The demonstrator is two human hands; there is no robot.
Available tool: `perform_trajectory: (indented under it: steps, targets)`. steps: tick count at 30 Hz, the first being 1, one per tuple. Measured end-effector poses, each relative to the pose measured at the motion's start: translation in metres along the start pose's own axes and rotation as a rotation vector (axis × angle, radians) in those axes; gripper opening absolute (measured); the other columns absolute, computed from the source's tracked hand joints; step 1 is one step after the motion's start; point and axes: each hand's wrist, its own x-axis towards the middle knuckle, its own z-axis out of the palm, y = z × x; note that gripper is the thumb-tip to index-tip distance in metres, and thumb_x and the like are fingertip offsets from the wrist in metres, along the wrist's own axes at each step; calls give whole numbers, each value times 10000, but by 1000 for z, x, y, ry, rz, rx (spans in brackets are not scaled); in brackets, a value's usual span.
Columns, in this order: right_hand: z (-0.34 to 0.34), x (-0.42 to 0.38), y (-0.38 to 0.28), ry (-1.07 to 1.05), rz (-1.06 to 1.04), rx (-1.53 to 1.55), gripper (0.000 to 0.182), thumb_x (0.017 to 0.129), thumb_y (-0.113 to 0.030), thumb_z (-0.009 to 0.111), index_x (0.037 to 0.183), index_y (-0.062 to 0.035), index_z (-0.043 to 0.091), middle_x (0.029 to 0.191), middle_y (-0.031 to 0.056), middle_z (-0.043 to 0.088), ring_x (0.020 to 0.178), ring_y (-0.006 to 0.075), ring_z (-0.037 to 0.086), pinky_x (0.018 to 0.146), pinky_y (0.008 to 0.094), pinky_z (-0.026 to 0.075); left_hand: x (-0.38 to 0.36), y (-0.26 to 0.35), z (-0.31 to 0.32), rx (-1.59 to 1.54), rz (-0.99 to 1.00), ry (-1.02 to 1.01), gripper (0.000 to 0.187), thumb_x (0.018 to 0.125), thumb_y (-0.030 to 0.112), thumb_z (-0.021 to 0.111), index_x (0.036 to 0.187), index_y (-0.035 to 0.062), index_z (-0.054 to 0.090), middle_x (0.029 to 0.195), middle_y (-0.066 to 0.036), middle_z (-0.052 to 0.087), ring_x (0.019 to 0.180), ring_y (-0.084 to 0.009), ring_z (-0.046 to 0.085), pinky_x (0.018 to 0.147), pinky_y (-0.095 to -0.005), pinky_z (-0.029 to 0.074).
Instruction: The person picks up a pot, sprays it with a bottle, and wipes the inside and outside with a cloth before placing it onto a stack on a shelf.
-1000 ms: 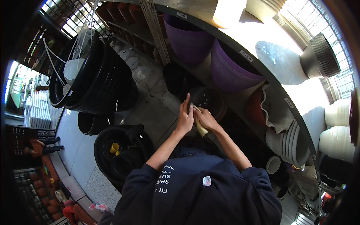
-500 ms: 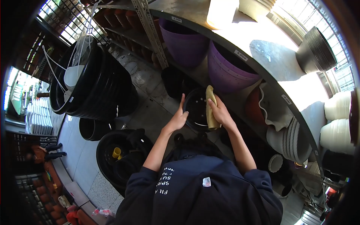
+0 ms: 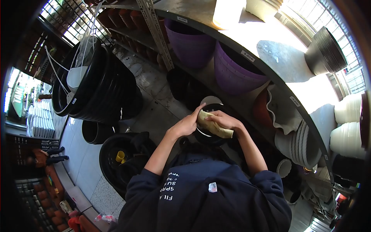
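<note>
A black plant pot (image 3: 210,140) with holes in its base is in front of my body, mouth toward me. My left hand (image 3: 186,125) grips it at the left side, its fingers reaching the end of a yellowish cloth (image 3: 218,129). My right hand (image 3: 227,120) is closed around this cloth, which lies bunched across the pot's opening and hides part of the inside. Just beyond the pot shows a pale round surface (image 3: 211,100), partly covered.
Purple pots (image 3: 235,73) stand under a curved shelf (image 3: 276,77) ahead and right. Stacked large black pots (image 3: 104,85) rise at left. Nearer, a black tub (image 3: 112,170) holds a yellow cup (image 3: 120,156). White ribbed pots (image 3: 299,149) sit at right. A person (image 3: 40,157) is far left.
The cloth has swung from upright on the pot's right side to lying across its opening, moving left with my right hand. My left hand has shifted slightly right, close to the cloth.
</note>
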Motion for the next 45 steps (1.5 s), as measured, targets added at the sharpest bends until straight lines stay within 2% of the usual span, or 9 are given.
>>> perform_trajectory:
  steps: [13,20,23,24,26,29,35,40,45]
  targets:
    - [8,3,20,477,-13,922,352,936,-312,412,1018,-14,579,783,75,635,619,175,623,503,282,512,6,-17,26,80,113,293,705,824,-1,355,1425,175,34,1053,-336,535,1000,-441,540,886,-476,402]
    - [3,0,26,503,-186,1617,391,943,-275,388,1082,62,530,973,206,619,736,290,625,614,371,526,10,-18,28,5,-3,318,727,800,-36,368,1426,128,36,1394,-296,236,1167,-420,430,994,-432,357]
    - [-21,-6,93,567,-365,738,386,944,-288,390,1106,40,513,994,173,613,763,284,619,650,371,524,8,-27,24,-85,-14,419,718,793,-39,356,1427,114,56,1359,-292,310,1201,-386,419,1012,-398,333]
    - [-23,-11,83,597,-398,1418,371,930,-328,440,1079,-3,537,946,124,620,735,257,614,623,346,515,6,-38,20,-151,-2,482,715,785,-40,350,1427,105,69,1338,-283,350,1222,-364,410,1025,-380,314]
    - [-50,-33,85,679,-251,1222,404,880,-407,535,1060,-45,547,920,80,617,746,227,610,647,346,508,9,-75,10,-173,123,640,708,806,-27,371,1431,147,86,1302,-278,413,1199,-382,432,1004,-369,333]
    - [-27,-61,10,1084,-26,-42,399,846,-304,583,1168,-75,530,902,92,607,812,218,600,674,345,495,1,-79,-16,-60,63,555,603,873,68,357,1426,182,146,1193,-266,512,1159,-371,471,971,-396,363]
    - [-7,-40,-18,692,-457,-1677,400,732,-151,573,1130,-189,589,976,153,556,802,246,583,607,338,476,-6,29,-40,239,-191,154,422,943,206,369,1364,210,337,1004,-231,610,929,-363,599,838,-361,470]
    - [-11,-21,46,678,-82,-1644,354,698,-152,581,1042,-69,590,918,148,569,655,235,607,523,318,483,28,-5,-27,217,439,879,364,932,126,408,1292,74,430,1153,-185,558,969,-360,580,805,-393,471]
    - [13,-24,75,66,231,-927,345,843,-319,489,1091,-99,582,1071,199,579,982,354,575,819,439,468,28,9,-52,-95,179,1147,367,964,171,357,1292,7,369,821,-249,615,618,-310,635,529,-355,488]
